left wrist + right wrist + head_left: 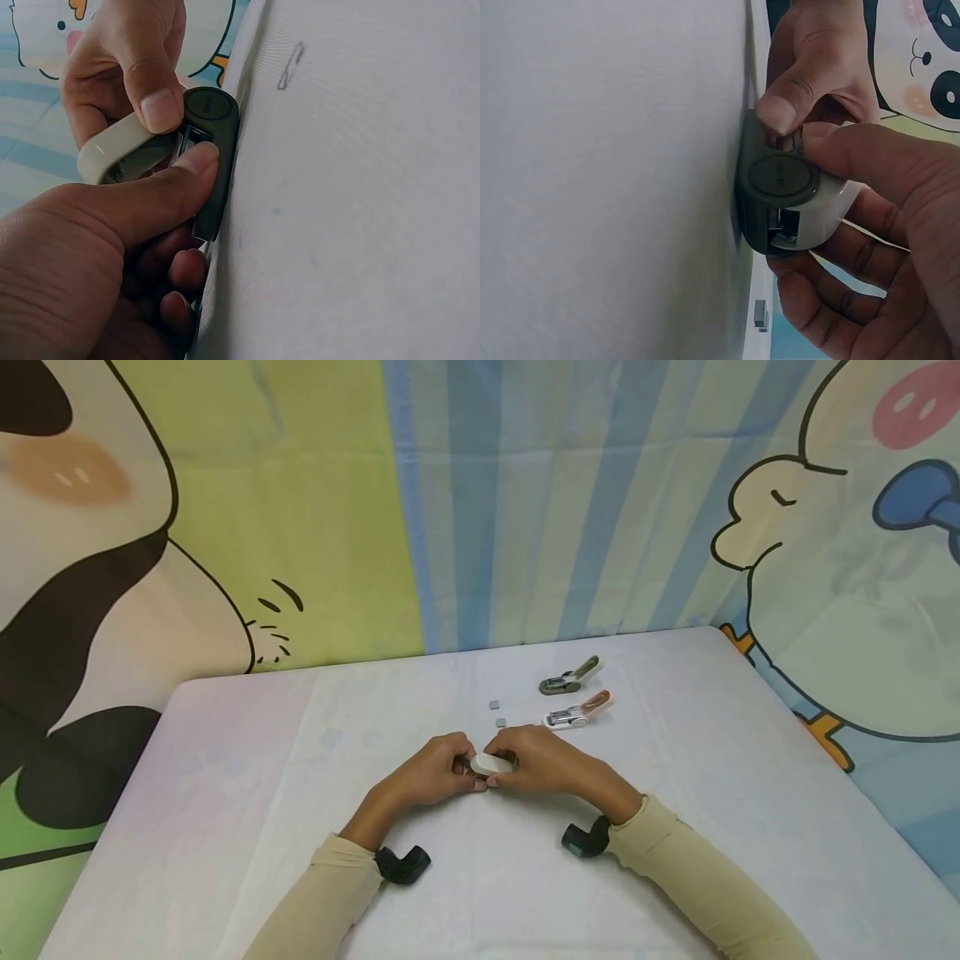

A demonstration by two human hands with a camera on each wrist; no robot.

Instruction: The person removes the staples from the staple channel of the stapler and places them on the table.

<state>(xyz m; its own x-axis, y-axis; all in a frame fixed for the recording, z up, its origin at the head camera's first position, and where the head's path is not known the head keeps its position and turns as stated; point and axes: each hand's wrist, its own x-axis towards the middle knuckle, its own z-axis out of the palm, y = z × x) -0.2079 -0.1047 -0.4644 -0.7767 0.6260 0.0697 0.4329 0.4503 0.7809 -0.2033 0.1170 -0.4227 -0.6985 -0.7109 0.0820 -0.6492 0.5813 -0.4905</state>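
Note:
Over the near middle of the white table, both hands hold a small stapler point(491, 765) with a dark green body and a cream-white lever swung out from it. My left hand point(429, 770) grips one end; in the left wrist view its thumb point(196, 161) presses at the metal staple channel. My right hand point(546, 762) grips the pivot end, its thumb point(826, 146) close to the left thumb beside the round hinge disc. The inside of the channel is mostly hidden by the thumbs.
Behind the hands lie two small grey staple strips point(494, 704). Farther back right are a green stapler point(562, 682) and a white-and-orange stapler point(573, 717), both with raised levers. A cartoon-printed curtain point(525, 510) closes off the table's back edge.

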